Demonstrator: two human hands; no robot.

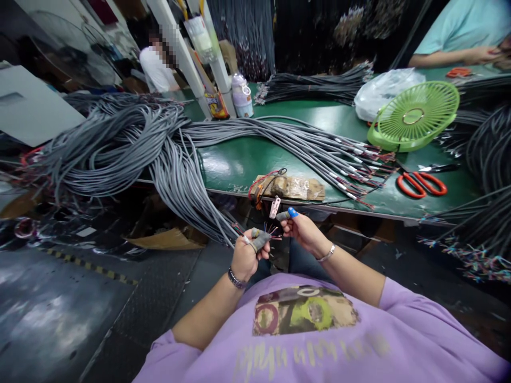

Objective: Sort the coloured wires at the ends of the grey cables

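My left hand (248,256) is closed around the end of a grey cable. Thin coloured wires (272,232) fan out from its fingertips, which wear grey covers. To the right of those wires, my right hand (302,229) has its fingers curled together, with a blue cover on the thumb and a grey one on a finger. Whatever may be between these fingers is too small to make out. Just beyond both hands, a pinkish clip-like piece (275,207) hangs at the table edge below a taped wooden block (297,188) with red and black leads.
Grey cable bundles (120,138) drape over the green table (223,162) at left. More stripped cables (335,154) lie across it. Orange-handled scissors (422,184), a green fan (415,114), a plastic bag (387,90) and a bottle (241,96) stand around. A co-worker's arm (451,57) is at far right.
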